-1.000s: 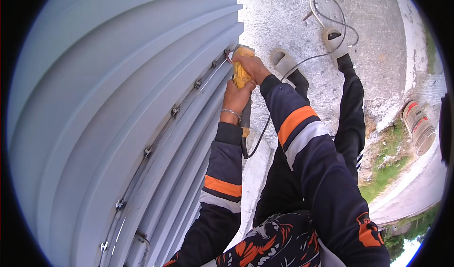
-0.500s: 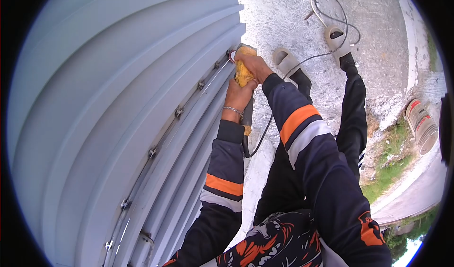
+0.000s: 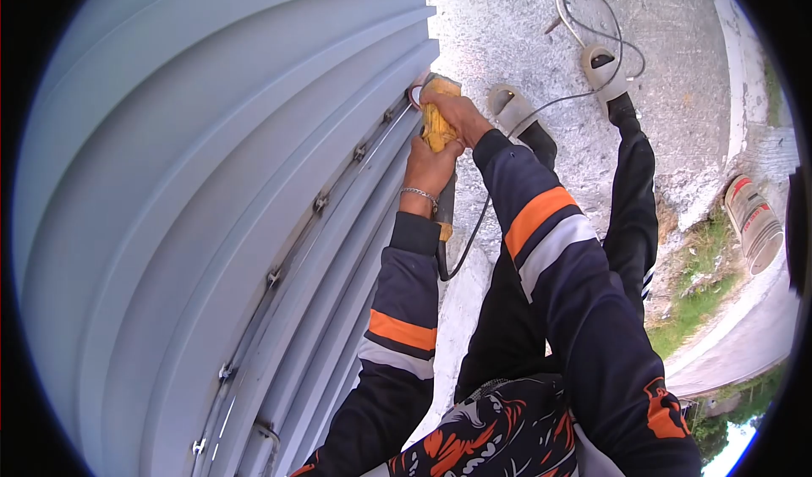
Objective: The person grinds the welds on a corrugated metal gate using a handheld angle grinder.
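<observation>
Both hands are closed around a worn yellow angle grinder [image 3: 438, 128] with a dark rear body and a round disc [image 3: 415, 95] at its front. My left hand [image 3: 429, 169], with a chain bracelet at the wrist, grips the body from the lower side. Further forward, my right hand [image 3: 458, 115] wraps over the part near the head. The disc sits against or very close to the grey corrugated metal panel [image 3: 211, 147], by a seam with several small metal fittings [image 3: 320, 202]; contact cannot be made out.
A black power cable [image 3: 479, 233] hangs from the grinder and loops over the rough concrete floor [image 3: 507, 29], crossing near my sandals [image 3: 600, 73]. A grey bucket [image 3: 754, 226] lies on its side at the right, beside a grass strip [image 3: 695, 304]. A bent metal handle [image 3: 269, 443] sticks out low on the panel.
Almost nothing differs. The hands and grinder have shifted very slightly, and the view has moved a little; both hands keep the same grip.
</observation>
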A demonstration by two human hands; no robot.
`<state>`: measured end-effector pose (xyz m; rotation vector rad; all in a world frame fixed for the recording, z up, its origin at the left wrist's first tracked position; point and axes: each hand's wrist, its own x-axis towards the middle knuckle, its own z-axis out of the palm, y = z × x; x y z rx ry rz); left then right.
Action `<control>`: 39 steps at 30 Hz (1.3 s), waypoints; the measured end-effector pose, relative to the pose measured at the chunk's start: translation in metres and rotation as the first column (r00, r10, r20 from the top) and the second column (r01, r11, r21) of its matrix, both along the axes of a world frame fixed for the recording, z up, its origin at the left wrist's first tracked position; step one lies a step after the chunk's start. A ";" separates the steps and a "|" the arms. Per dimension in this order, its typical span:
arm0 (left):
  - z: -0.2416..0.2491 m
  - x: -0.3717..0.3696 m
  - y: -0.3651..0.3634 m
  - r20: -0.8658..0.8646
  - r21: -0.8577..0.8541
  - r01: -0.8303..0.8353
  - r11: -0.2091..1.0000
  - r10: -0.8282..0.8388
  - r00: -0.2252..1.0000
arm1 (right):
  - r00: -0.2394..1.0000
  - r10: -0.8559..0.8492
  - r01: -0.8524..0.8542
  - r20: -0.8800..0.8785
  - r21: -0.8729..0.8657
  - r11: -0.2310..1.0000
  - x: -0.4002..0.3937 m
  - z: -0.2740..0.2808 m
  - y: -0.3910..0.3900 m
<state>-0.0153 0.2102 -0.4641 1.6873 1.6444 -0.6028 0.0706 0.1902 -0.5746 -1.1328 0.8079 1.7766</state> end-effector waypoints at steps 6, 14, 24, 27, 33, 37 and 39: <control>0.016 0.017 0.012 -0.067 -0.259 -0.161 0.952 0.149 0.987 | 1.000 0.007 -0.007 -0.002 0.029 1.000 0.004 0.007 0.001; 0.005 0.003 0.006 -0.068 -0.213 -0.106 0.971 0.094 0.993 | 1.000 0.012 -0.012 0.004 0.043 0.999 0.003 0.008 -0.003; -0.001 0.002 0.006 0.037 -0.116 -0.124 0.985 0.129 0.991 | 0.998 0.065 -0.065 0.011 0.030 0.997 0.012 0.012 0.004; 0.005 0.008 0.008 -0.003 -0.145 -0.160 0.976 0.161 0.987 | 0.999 0.032 -0.033 0.013 0.041 0.999 0.008 0.010 0.005; 0.002 0.004 0.006 -0.001 -0.112 -0.148 0.983 0.149 0.989 | 0.998 0.052 -0.052 -0.016 0.047 0.998 0.006 0.008 0.003; 0.025 0.031 0.009 -0.095 -0.235 -0.181 0.955 0.163 0.982 | 0.997 0.076 -0.074 -0.021 0.080 0.994 0.013 0.008 0.000; 0.011 0.023 0.003 -0.086 -0.237 -0.209 0.949 0.193 0.977 | 0.999 0.045 -0.042 -0.029 0.113 0.993 0.015 0.009 -0.003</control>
